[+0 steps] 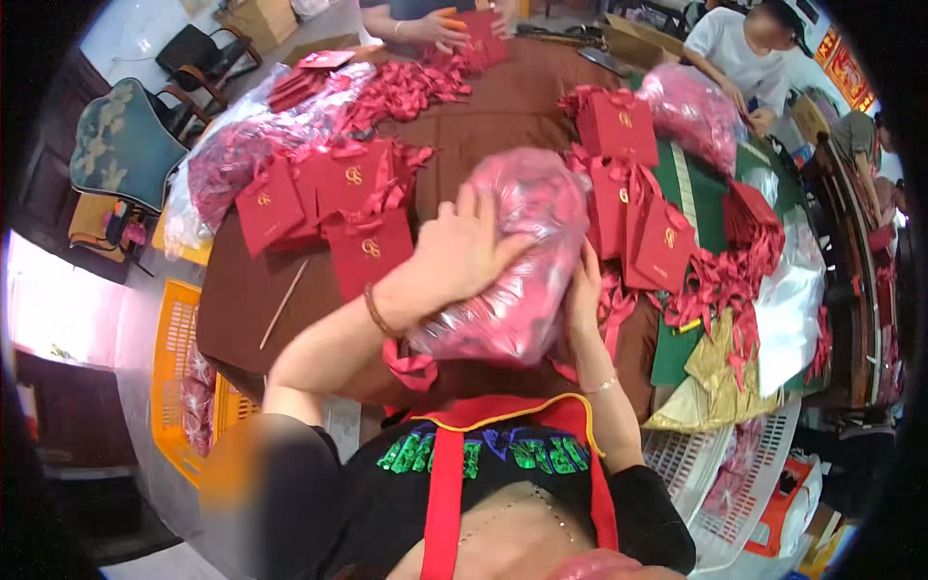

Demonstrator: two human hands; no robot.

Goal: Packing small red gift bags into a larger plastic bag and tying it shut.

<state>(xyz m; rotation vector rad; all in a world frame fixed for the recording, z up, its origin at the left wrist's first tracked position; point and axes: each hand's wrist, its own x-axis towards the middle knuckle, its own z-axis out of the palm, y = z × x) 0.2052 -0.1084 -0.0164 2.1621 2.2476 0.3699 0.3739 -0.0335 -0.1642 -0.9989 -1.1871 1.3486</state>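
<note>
A bulging clear plastic bag (527,280) full of red ribboned pieces is between my two hands, over the near middle of the brown-covered table. My left hand (462,246) presses against the bag's upper left side, its fingers stretched and its thumb across the plastic. Along the bag's right side, my right hand (583,290) supports it; some of those fingers are hidden behind it. Red paper gift bags (362,208) with gold print lie in stacks left of my left hand. More red gift bags (633,213) with ribbon handles stand right of my right hand.
A thin stick (283,304) lies on the table's left. Filled plastic bags (691,106) and ribbon heaps (411,92) lie farther off. An orange crate (174,362) and white basket (764,464) flank me. Co-workers sit at the far edge, one handling a red bag (478,41).
</note>
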